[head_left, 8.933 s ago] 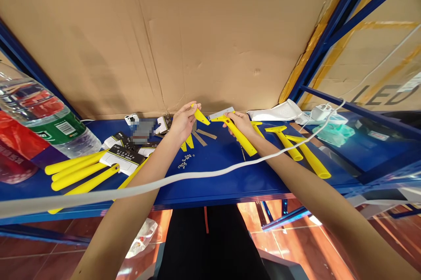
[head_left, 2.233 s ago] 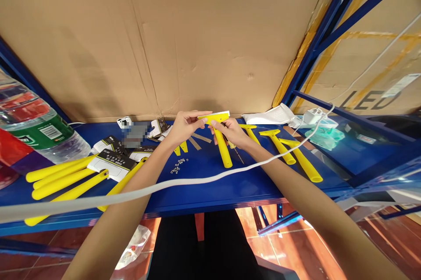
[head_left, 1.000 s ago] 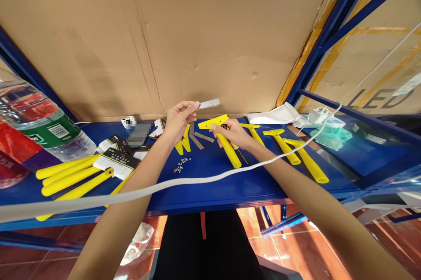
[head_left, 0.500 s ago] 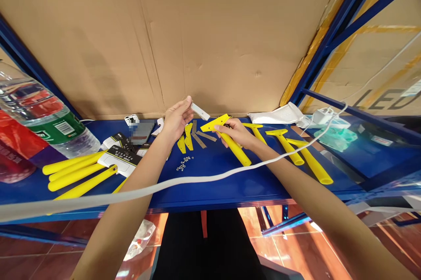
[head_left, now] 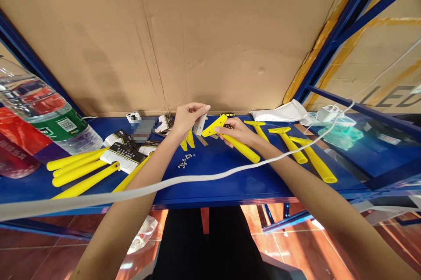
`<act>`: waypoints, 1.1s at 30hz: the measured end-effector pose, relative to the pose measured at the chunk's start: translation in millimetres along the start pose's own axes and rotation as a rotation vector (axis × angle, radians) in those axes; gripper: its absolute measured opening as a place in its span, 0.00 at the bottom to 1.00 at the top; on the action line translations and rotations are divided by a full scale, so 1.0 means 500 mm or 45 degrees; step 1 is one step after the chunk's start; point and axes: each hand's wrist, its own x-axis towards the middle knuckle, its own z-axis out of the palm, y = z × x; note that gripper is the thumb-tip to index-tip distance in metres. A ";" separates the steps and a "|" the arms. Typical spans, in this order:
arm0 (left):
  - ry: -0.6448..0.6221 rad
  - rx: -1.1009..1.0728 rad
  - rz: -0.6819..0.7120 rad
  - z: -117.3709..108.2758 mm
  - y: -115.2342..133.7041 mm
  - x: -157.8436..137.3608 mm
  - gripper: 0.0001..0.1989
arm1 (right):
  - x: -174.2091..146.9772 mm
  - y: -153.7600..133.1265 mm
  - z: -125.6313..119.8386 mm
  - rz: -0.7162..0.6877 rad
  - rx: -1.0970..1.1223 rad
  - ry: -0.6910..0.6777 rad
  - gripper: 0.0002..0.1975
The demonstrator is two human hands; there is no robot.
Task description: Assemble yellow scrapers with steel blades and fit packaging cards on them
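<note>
My left hand (head_left: 189,118) is closed in a pinch on a flat metal blade (head_left: 198,126), which points down beside the head of a yellow scraper (head_left: 242,150). My right hand (head_left: 236,131) is wrapped round that scraper near its head, thumb on top, with the handle slanting toward the front right. Between blade and scraper head a small gap seems to show. Yellow head plates (head_left: 190,139) lie under my left hand, partly hidden by it. Another thin blade (head_left: 202,140) lies just below the held one. Small nuts (head_left: 184,161) are scattered in front.
Several yellow scrapers (head_left: 289,144) lie at the right, near a white packet (head_left: 279,112). Yellow handles (head_left: 80,166), printed cards (head_left: 122,157) and a large water bottle (head_left: 55,113) are at the left. A white cable (head_left: 204,178) crosses the view in front.
My left hand has moved right toward the scraper head and turned the blade so it points more downward. My right hand still holds the scraper, its handle now lying a little flatter.
</note>
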 end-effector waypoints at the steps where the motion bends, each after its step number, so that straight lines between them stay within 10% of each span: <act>1: -0.018 0.018 -0.002 0.003 0.000 -0.003 0.34 | 0.000 0.001 0.000 -0.003 -0.003 -0.004 0.23; 33: -0.272 0.168 -0.010 0.033 -0.005 -0.035 0.30 | 0.003 -0.002 -0.001 -0.002 -0.135 -0.025 0.25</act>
